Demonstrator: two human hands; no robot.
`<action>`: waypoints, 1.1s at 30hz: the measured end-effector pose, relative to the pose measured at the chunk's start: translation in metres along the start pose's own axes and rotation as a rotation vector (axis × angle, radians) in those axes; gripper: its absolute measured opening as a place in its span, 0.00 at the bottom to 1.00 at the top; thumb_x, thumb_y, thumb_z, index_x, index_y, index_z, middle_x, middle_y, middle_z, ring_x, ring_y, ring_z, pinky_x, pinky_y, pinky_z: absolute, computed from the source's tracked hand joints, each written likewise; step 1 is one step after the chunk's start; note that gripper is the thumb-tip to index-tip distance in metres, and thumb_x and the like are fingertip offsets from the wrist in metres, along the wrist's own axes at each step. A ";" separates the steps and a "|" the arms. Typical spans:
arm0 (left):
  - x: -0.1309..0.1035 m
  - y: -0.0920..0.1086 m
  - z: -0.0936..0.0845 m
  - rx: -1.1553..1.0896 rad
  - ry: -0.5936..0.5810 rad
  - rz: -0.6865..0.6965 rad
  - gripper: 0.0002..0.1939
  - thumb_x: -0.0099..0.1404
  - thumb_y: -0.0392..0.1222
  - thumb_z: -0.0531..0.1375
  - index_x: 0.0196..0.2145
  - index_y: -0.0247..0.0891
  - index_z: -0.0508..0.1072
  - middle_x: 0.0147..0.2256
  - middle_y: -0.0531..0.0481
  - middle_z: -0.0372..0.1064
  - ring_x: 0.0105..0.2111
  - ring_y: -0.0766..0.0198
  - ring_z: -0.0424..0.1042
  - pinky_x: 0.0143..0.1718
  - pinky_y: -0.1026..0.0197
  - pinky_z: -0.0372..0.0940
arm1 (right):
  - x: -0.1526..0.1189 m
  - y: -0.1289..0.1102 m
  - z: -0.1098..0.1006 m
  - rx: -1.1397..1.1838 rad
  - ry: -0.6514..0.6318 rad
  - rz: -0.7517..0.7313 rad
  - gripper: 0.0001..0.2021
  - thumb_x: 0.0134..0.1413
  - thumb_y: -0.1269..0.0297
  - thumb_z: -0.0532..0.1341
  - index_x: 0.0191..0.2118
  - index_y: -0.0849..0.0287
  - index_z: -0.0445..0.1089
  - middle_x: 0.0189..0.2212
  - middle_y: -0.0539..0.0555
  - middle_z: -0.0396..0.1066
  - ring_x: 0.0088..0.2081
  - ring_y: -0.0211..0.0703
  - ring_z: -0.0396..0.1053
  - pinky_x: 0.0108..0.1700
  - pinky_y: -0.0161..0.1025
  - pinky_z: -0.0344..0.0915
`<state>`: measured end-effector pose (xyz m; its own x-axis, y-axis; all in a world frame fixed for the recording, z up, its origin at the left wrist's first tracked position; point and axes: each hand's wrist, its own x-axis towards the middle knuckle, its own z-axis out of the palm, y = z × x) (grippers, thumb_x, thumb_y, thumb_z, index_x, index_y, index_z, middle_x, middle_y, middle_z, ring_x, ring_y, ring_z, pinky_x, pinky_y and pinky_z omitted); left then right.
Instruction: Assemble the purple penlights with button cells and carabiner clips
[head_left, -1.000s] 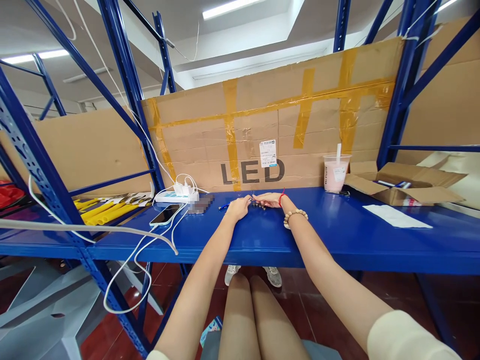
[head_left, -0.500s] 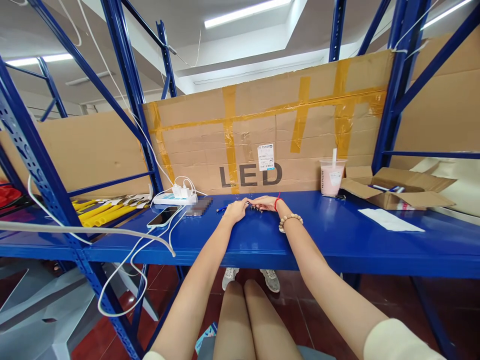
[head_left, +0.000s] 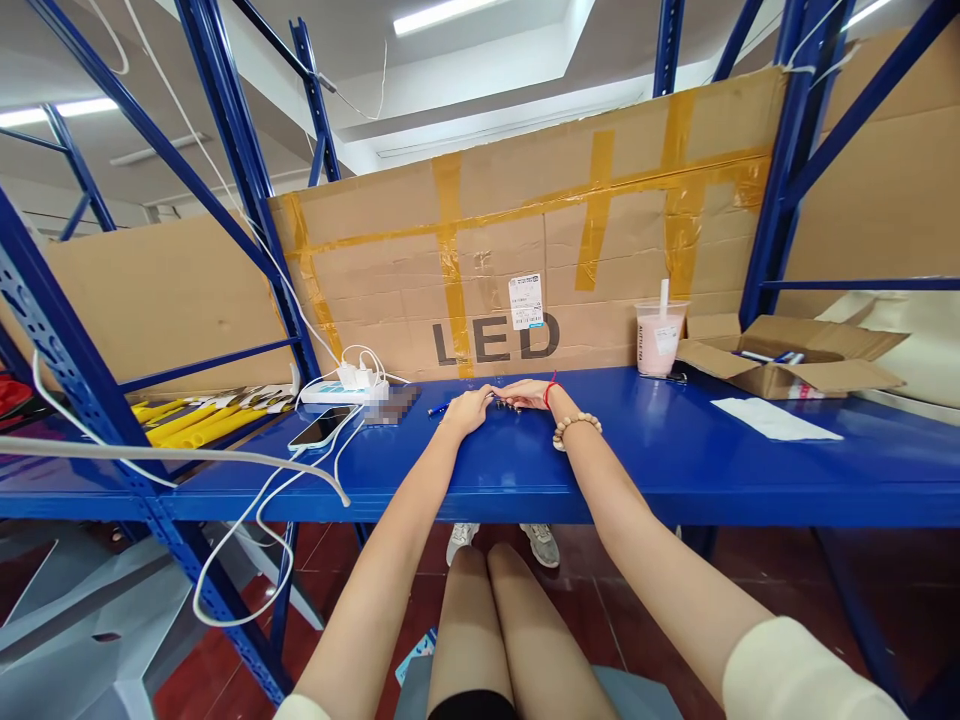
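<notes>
Both of my hands meet above the middle of the blue shelf top (head_left: pixel 517 465). My left hand (head_left: pixel 471 409) is closed, knuckles up, its fingertips bent down and hidden from me. A blue pen-like piece (head_left: pixel 437 410) lies on the surface just left of that hand. My right hand (head_left: pixel 527 394) reaches in from the right, fingers drawn together and touching or nearly touching the left fingertips. Small dark and shiny pieces (head_left: pixel 511 406) show beneath the right fingers, too small to name. Whatever the fingertips grip is hidden.
On the left are a phone (head_left: pixel 324 428), a white power strip (head_left: pixel 341 391), loose white cables (head_left: pixel 262 510) and yellow tubes (head_left: pixel 202 426). To the right stand a pink drink cup (head_left: pixel 659 340) and an open cardboard box (head_left: pixel 795 365) with pens, behind a white paper (head_left: pixel 776 419).
The view has shifted slightly, so the shelf and hands sit a little higher and further left. Both hands keep nearly the same pose over the small pieces.
</notes>
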<state>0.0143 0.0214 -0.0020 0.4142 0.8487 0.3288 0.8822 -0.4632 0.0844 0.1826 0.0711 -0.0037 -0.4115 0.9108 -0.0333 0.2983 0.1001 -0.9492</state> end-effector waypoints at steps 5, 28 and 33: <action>0.000 0.000 0.001 -0.001 0.006 0.010 0.17 0.69 0.45 0.49 0.51 0.34 0.62 0.43 0.44 0.66 0.42 0.58 0.68 0.43 0.50 0.65 | 0.000 0.000 -0.001 0.080 0.005 0.041 0.10 0.61 0.63 0.55 0.40 0.65 0.66 0.34 0.53 0.68 0.31 0.34 0.67 0.32 0.34 0.67; -0.005 0.001 -0.004 0.004 -0.003 0.093 0.15 0.71 0.41 0.44 0.53 0.43 0.59 0.48 0.48 0.67 0.47 0.56 0.67 0.42 0.53 0.65 | -0.008 -0.003 -0.001 0.084 -0.035 0.082 0.09 0.61 0.64 0.55 0.39 0.64 0.67 0.33 0.52 0.67 0.30 0.33 0.67 0.32 0.33 0.67; -0.006 0.003 -0.007 -0.002 -0.014 0.079 0.15 0.70 0.41 0.45 0.52 0.40 0.61 0.48 0.45 0.66 0.47 0.58 0.67 0.43 0.53 0.64 | -0.010 -0.005 0.001 0.015 -0.022 0.079 0.09 0.61 0.63 0.55 0.38 0.65 0.67 0.30 0.51 0.67 0.27 0.32 0.66 0.30 0.32 0.67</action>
<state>0.0125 0.0131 0.0028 0.4858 0.8130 0.3209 0.8462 -0.5294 0.0604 0.1843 0.0612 0.0010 -0.4065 0.9064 -0.1150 0.3173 0.0220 -0.9481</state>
